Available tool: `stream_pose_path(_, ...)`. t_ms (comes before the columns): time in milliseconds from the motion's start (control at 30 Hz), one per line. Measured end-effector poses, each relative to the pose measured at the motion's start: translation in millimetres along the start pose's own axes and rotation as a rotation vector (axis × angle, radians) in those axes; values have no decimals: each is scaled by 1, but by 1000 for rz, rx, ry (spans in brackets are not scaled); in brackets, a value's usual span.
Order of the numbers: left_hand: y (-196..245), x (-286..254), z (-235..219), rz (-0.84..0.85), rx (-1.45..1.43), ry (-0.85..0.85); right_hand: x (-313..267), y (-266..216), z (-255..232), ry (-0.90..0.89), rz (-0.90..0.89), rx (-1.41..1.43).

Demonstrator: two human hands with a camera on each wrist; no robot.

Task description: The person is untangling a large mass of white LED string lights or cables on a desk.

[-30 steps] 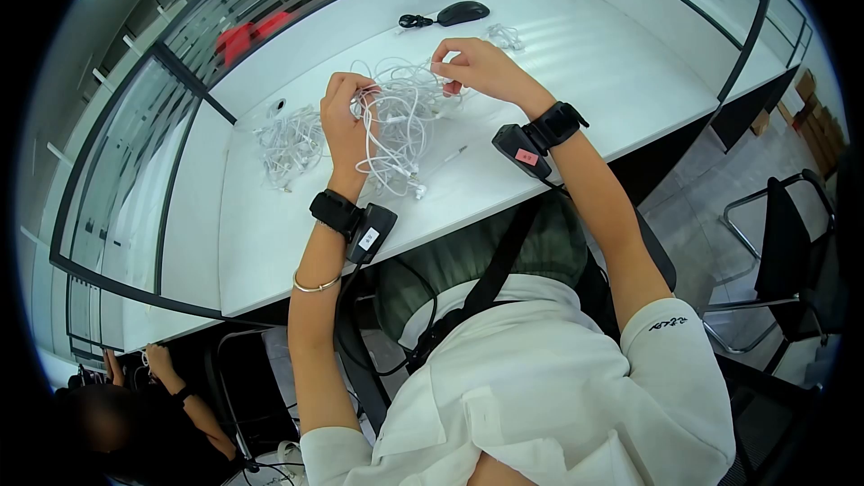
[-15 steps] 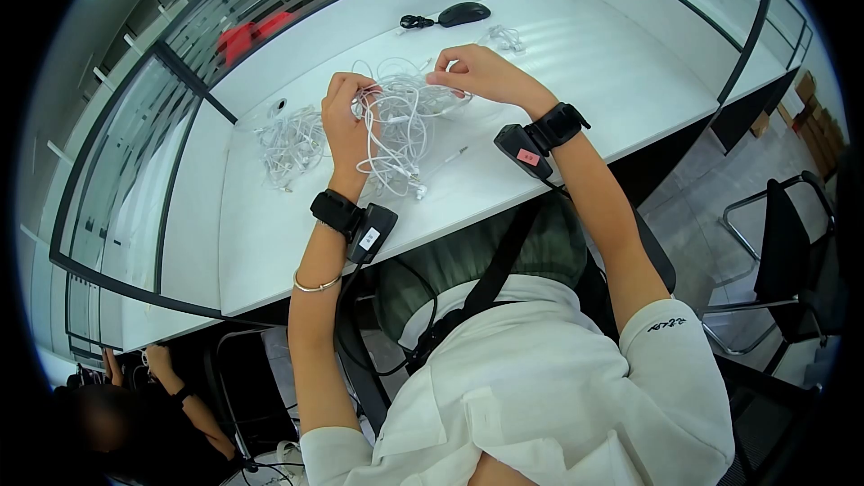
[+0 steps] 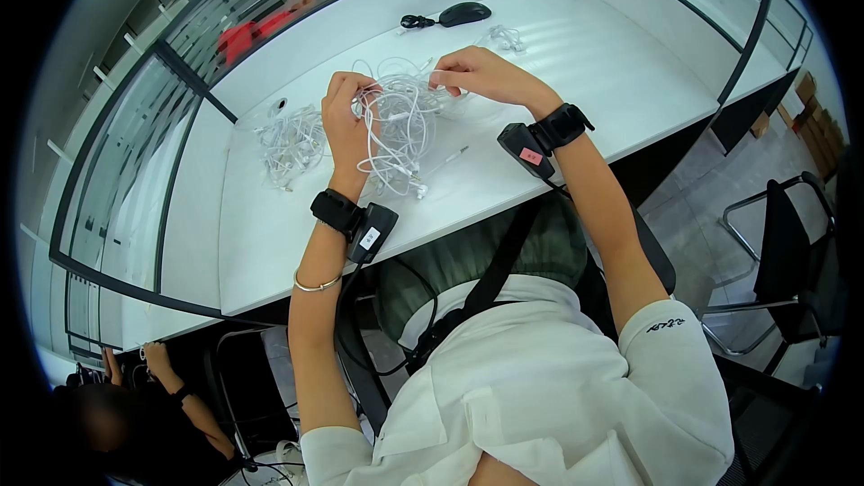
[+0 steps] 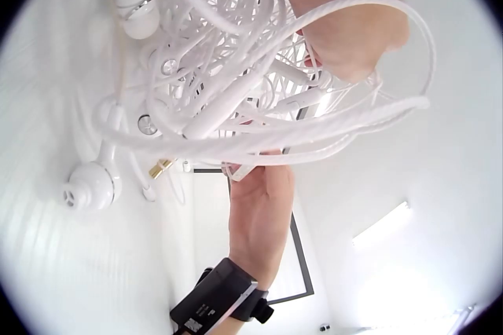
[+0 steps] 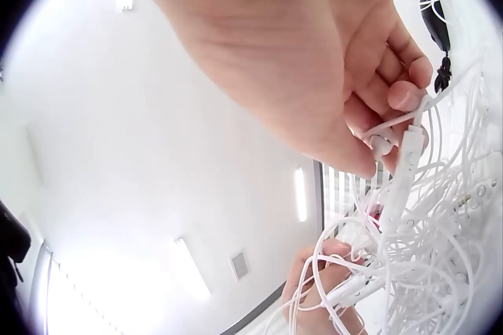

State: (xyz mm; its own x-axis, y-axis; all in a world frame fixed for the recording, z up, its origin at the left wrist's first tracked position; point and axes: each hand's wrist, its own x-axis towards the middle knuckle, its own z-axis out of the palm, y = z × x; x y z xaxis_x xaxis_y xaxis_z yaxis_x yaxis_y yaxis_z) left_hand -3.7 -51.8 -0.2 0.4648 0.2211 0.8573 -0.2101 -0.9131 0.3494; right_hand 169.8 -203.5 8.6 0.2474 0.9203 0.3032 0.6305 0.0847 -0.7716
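A tangle of white wired earphones (image 3: 400,121) sits above the white desk, its loops hanging toward the front edge. My left hand (image 3: 345,130) grips the tangle from its left side, fingers curled into the wires. At the upper right of the bundle, my right hand (image 3: 481,75) pinches a white earphone cable. In the right wrist view an earbud (image 5: 382,145) shows by the right thumb, next to a slim inline remote (image 5: 404,164). Another earbud (image 4: 90,186) and a gold-coloured plug (image 4: 161,168) hang low in the left wrist view.
A second heap of white earphones (image 3: 292,146) lies left of the left hand. Behind the hands are a black mouse (image 3: 463,13) with its coiled cord and a small coil of white cable (image 3: 504,37). Low partitions (image 3: 648,31) border the desk.
My right hand has dropped slightly onto the tangle's upper right, its thumb and fingers closing on a wire, then shifted slightly. The left hand keeps its hold in place.
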Motion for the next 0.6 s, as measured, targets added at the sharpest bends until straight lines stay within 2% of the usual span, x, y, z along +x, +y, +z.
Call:
stream_pose_path(267, -1, 0, 0, 10, 19, 2, 0, 1, 0, 0, -53, 139)
stream_pose_path(367, 1, 1, -1, -8, -37, 0, 3, 8, 2, 154, -147, 62)
stream_pose_path(467, 0, 0, -1, -7, -26, -1, 0, -3, 0, 79, -38, 143)
stream_pose_path(600, 2, 1, -1, -8, -31, -4, 5, 3, 1, 76, -70, 277)
